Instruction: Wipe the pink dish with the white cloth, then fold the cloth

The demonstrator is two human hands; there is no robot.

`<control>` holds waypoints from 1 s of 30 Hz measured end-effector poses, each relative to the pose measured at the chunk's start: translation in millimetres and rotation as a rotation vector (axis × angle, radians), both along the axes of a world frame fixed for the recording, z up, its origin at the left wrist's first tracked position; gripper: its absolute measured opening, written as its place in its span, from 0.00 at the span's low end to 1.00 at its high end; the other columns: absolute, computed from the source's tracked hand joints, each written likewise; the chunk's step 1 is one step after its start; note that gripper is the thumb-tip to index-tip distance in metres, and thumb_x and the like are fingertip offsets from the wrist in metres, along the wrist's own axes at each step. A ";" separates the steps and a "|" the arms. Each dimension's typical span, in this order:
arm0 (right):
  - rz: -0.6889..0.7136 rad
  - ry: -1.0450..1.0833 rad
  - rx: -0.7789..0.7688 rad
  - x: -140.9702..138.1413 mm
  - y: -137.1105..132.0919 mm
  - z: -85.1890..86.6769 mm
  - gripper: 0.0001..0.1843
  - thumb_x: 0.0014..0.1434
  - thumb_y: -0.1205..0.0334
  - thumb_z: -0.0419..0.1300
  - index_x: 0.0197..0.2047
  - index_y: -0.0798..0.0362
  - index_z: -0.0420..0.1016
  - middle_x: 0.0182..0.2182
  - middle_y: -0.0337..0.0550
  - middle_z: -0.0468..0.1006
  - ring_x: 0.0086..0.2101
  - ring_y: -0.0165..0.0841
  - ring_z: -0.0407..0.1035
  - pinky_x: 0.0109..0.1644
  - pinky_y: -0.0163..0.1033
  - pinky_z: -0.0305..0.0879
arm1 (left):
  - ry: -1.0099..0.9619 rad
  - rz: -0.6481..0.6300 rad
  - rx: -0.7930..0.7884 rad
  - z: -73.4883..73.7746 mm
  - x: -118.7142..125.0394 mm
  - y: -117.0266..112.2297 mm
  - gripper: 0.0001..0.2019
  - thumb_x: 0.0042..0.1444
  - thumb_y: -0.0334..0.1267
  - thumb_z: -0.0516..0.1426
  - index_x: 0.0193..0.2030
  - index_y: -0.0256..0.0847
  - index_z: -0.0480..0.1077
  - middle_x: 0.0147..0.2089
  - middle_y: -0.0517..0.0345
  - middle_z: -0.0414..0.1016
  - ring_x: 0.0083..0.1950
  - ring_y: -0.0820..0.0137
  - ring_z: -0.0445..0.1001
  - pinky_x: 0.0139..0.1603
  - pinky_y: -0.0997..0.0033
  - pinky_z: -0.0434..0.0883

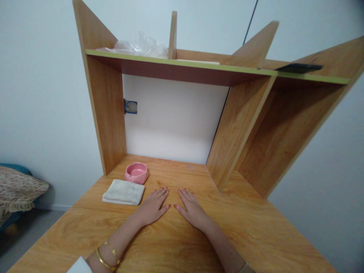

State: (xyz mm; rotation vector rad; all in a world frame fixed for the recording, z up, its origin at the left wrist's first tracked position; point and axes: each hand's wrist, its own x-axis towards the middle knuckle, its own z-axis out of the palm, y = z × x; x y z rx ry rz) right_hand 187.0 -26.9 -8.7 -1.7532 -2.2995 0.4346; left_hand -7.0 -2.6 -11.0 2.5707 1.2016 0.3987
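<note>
Cloth lies folded, long axis left-right, beside left hand.

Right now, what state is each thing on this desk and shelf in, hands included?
Left hand: flat on the wooden desk, palm down, empty.
Right hand: flat, palm down, empty.
Folded white cloth: lying flat, untouched.
Pink ceramic ashtray: upright, looks empty.
Crumpled clear plastic bag: resting on the green-edged upper shelf.
Flat black object: lying on that shelf's right end.
</note>
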 end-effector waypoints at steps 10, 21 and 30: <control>-0.007 0.002 0.011 -0.4 0.0 0.8 0.34 0.57 0.47 0.43 0.61 0.59 0.47 0.60 0.48 0.48 0.59 0.38 0.39 0.60 0.46 0.37 | 0.007 -0.005 0.012 0.1 0.0 -0.5 0.26 0.58 0.48 0.42 0.60 0.36 0.52 0.63 0.49 0.48 0.64 0.66 0.46 0.61 0.63 0.46; 0.001 -0.009 -0.002 0.6 0.8 1.3 0.35 0.57 0.47 0.43 0.61 0.60 0.47 0.60 0.48 0.48 0.59 0.39 0.38 0.60 0.45 0.37 | 0.021 -0.007 0.009 1.3 0.2 -0.7 0.26 0.58 0.48 0.42 0.60 0.35 0.52 0.63 0.48 0.48 0.64 0.66 0.45 0.61 0.63 0.46; 0.006 -0.012 -0.017 0.1 0.6 3.2 0.36 0.57 0.46 0.42 0.61 0.62 0.46 0.61 0.49 0.47 0.59 0.39 0.38 0.61 0.45 0.35 | 0.037 -0.007 -0.008 3.7 0.1 -1.3 0.27 0.58 0.47 0.43 0.60 0.32 0.51 0.63 0.46 0.47 0.64 0.65 0.45 0.61 0.63 0.46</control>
